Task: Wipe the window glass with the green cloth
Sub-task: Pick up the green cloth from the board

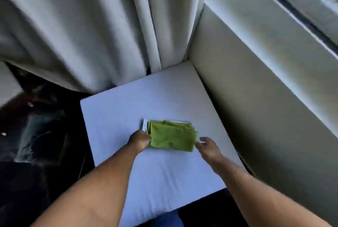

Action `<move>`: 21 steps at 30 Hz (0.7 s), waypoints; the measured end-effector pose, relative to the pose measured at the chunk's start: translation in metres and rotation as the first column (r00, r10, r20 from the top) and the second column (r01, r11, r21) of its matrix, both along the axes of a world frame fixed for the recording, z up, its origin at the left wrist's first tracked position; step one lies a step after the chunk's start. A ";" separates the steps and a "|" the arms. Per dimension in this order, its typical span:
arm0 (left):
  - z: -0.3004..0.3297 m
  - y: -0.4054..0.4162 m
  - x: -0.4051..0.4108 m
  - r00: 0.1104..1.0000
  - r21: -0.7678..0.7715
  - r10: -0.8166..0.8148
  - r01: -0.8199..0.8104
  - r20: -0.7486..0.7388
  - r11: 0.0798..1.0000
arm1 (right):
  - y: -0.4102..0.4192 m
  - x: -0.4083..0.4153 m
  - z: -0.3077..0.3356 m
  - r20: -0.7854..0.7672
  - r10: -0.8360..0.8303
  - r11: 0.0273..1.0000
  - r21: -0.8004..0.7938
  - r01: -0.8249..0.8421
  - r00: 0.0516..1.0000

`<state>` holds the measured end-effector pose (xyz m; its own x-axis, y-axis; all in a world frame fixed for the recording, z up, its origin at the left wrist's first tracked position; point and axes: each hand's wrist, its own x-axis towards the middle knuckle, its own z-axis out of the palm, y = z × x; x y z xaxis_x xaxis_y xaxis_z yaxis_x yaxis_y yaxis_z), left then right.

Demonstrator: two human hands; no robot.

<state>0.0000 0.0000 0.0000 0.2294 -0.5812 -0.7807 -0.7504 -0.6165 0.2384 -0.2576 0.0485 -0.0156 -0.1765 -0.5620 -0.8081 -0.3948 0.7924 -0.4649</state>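
1. The green cloth [172, 136] is lying folded in the lower centre of the frame, on a pale cushion [128, 109] that is sitting in a corner between the curtain [73, 25] at upper left and a pale ledge wall [256, 98] at right.
2. A thin white flat item is peeking out from under the cloth's upper and left edges; what it is cannot be told.
3. The left hand [140, 139] is closing on the cloth's left edge, its fingers looking pinched together on the fold, though blur is hiding the exact contact.
4. The right hand [207, 147] is hovering just beside the cloth's lower right corner, fingers apart and not clearly touching it.
5. The step in hand seems to be picking the cloth up. To do it well, the person should be gathering all the folded layers at once, not just the top one, and leaving the white item behind.
6. The cloth's long axis is running left to right across the frame, tilting slightly downward to the right, with the stacked fold edges facing the left hand.
7. The window frame [301, 16] is running along the upper right, well apart from the cloth, so the wiping itself is not yet begun.
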 end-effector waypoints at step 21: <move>0.019 -0.041 -0.030 0.768 0.105 0.232 -0.212 -0.596 0.972 | -0.011 0.011 -0.001 -0.010 -0.104 0.991 -0.085 0.103 0.995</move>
